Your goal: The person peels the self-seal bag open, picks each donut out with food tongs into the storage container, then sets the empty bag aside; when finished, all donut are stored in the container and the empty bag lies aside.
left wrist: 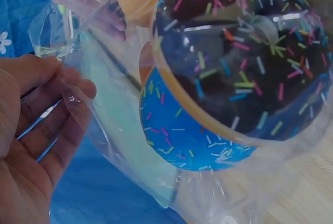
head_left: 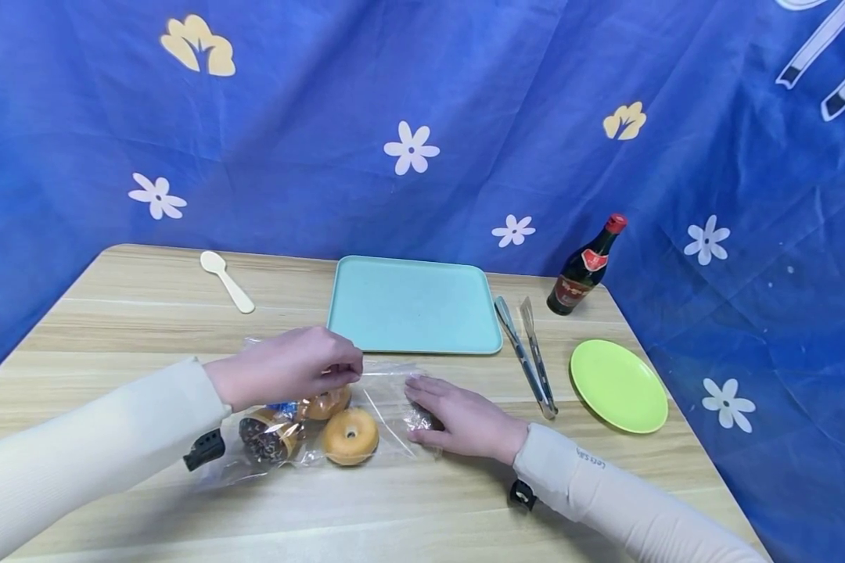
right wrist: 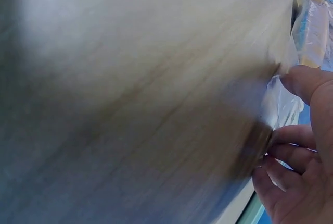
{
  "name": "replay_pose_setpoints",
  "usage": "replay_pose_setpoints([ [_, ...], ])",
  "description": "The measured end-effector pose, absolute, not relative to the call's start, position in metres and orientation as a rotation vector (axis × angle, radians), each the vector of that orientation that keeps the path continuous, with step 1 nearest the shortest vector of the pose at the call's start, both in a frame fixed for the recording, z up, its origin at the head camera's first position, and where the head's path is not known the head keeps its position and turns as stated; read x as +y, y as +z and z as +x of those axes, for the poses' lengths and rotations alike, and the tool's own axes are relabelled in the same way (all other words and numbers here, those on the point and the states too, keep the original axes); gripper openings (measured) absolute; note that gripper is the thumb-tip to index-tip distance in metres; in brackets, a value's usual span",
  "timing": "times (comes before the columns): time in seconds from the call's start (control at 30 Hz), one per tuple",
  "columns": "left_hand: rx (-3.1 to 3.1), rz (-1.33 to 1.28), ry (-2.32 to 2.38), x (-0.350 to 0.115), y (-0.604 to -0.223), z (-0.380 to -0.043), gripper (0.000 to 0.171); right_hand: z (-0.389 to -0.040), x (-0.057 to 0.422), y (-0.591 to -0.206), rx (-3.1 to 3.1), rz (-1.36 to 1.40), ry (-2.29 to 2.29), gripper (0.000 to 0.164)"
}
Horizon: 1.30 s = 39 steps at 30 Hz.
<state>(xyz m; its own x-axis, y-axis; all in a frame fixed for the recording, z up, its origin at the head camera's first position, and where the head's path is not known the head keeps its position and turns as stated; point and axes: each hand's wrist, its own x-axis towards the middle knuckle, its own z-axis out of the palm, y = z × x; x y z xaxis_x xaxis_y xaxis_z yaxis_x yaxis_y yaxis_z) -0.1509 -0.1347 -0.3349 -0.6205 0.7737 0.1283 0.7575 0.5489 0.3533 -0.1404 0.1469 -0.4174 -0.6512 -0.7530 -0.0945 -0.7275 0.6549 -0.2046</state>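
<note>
A clear zip bag (head_left: 389, 407) lies on the table with several doughnuts inside. One is a plain golden doughnut (head_left: 350, 436); a chocolate doughnut with coloured sprinkles (left wrist: 244, 57) leans over a blue-iced doughnut (left wrist: 182, 130). Another golden doughnut (head_left: 327, 403) is partly hidden under my left hand (head_left: 299, 363). That hand pinches the bag's upper edge between thumb and fingertips, as the left wrist view shows. At the bag's right end rests my right hand (head_left: 468, 418), its thumb and fingers spread apart, fingertips touching the plastic and down at the tabletop.
Behind the bag lies a light blue tray (head_left: 415, 305). Metal tongs (head_left: 528, 356), a green plate (head_left: 620, 385) and a dark bottle with a red cap (head_left: 584, 270) stand to the right. A white spoon (head_left: 227, 281) lies at the back left of the wooden table (head_left: 366, 524).
</note>
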Motion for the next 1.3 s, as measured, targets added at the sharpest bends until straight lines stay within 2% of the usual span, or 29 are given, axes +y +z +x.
replay_pose_setpoints([
  [0.2, 2.714, 1.362, 0.585, -0.136, -0.336, -0.152, 0.012, -0.143, 0.15, -0.412, 2.725, -1.225, -0.266, 0.067],
  [0.37, 2.705, 1.361, 0.578, -0.136, -0.337, -0.153, 0.013, -0.152, 0.165, -0.398, 2.775, -1.259, -0.367, 0.057],
  [0.53, 2.692, 1.345, 0.582, -0.136, -0.338, -0.154, 0.016, -0.165, 0.193, -0.385, 2.853, -1.176, -0.502, 0.046],
  [0.67, 2.682, 1.343, 0.59, -0.136, -0.338, -0.154, 0.016, -0.179, 0.221, -0.381, 2.945, -1.015, -0.625, 0.038],
  [0.77, 2.683, 1.338, 0.595, -0.139, -0.339, -0.153, 0.016, -0.191, 0.239, -0.384, 3.029, -0.823, -0.64, 0.038],
  [1.07, 2.692, 1.37, 0.603, -0.146, -0.336, -0.15, 0.017, -0.221, 0.275, -0.407, 3.061, -0.223, -0.602, 0.059],
  [1.3, 2.634, 1.348, 0.616, -0.141, -0.335, -0.153, 0.019, -0.223, 0.274, -0.412, 2.906, -0.005, -0.612, 0.048],
])
